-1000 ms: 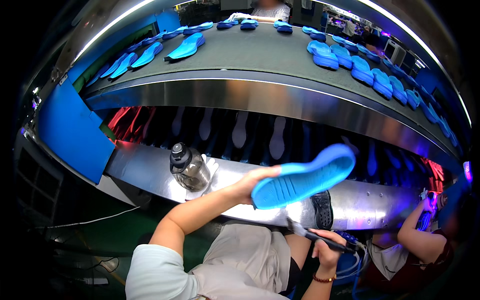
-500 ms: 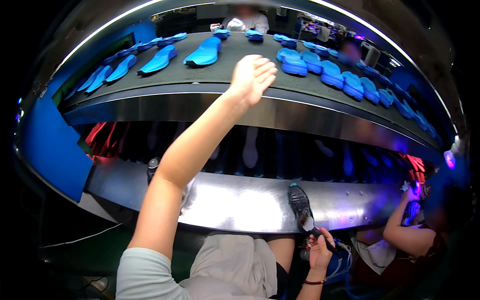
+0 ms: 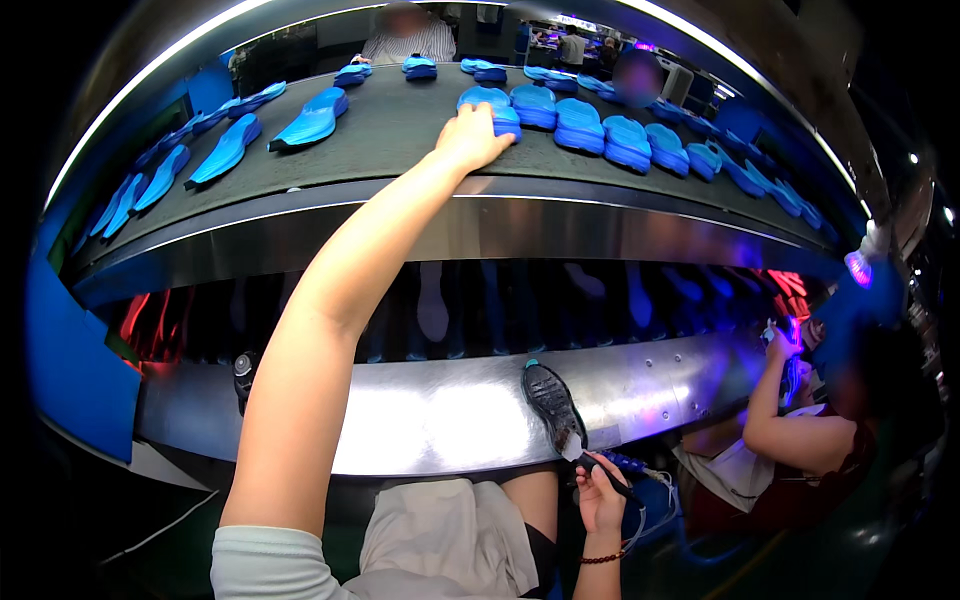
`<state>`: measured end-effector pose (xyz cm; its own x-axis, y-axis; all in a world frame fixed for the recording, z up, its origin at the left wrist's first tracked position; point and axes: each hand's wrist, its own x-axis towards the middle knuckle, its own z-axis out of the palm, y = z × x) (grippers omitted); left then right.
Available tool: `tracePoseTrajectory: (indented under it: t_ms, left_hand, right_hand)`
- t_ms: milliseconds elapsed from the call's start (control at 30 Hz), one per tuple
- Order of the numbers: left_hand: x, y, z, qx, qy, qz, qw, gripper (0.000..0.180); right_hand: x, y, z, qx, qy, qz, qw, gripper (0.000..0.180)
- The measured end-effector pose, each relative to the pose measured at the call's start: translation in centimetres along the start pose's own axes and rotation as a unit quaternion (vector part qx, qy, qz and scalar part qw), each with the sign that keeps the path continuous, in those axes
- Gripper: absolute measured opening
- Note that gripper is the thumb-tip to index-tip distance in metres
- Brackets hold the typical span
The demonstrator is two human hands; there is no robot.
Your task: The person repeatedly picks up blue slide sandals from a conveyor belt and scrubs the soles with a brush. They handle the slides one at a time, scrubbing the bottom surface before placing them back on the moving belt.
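Note:
My left hand reaches over the upper conveyor, its fingers curled over the near end of a blue shoe sole at the left end of a close row. The thumb presses along the sole's near side, and part of the grip is hidden. In my right hand is a brush with a black handle and pale bristles. Its tip rests on the near end of a black shoe sole, which lies on the shiny metal ledge in front of me.
More blue soles lie spaced out at the left of the conveyor belt. Dark and red-lit soles stand in the lower opening. At right, a co-worker's arm works near the ledge; another person sits across the belt.
My left hand was open above the belt and has come down onto the blue sole, closing on it. The right hand keeps the brush against the black sole. The whole view has shifted.

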<state>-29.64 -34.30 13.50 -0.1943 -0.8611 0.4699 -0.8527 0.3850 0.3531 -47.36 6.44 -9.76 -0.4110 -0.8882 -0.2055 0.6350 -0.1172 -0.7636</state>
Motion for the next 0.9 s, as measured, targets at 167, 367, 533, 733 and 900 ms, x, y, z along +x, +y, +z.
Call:
tracePoseTrajectory:
  t_ms: [167, 367, 533, 733, 900]
  left_hand:
    - [0.2, 0.0, -0.1, 0.017, -0.001, 0.056, 0.998, 0.055]
    - [0.4, 0.6, -1.4, 0.036, -0.023, 0.106, 0.993, 0.039]
    - [1.2, 5.4, 0.8, 0.078, -0.009, 0.13, 0.988, 0.038]
    - [0.9, 10.2, 3.3, -0.061, -0.033, 0.111, 0.991, 0.037]
    - [0.4, 8.2, 1.1, -0.019, -0.041, 0.088, 0.995, 0.043]
  right_hand:
    - [0.9, 0.9, 0.4, 0.05, -0.037, 0.015, 0.998, 0.023]
    - [1.0, 1.0, -0.3, 0.086, -0.047, 0.001, 0.995, 0.023]
    - [1.2, 0.6, -1.7, 0.085, -0.023, 0.007, 0.996, 0.023]
    - [2.7, -0.6, -0.7, 0.057, -0.043, -0.006, 0.997, 0.022]
    - [3.3, -1.5, -0.4, 0.066, -0.048, -0.01, 0.997, 0.022]
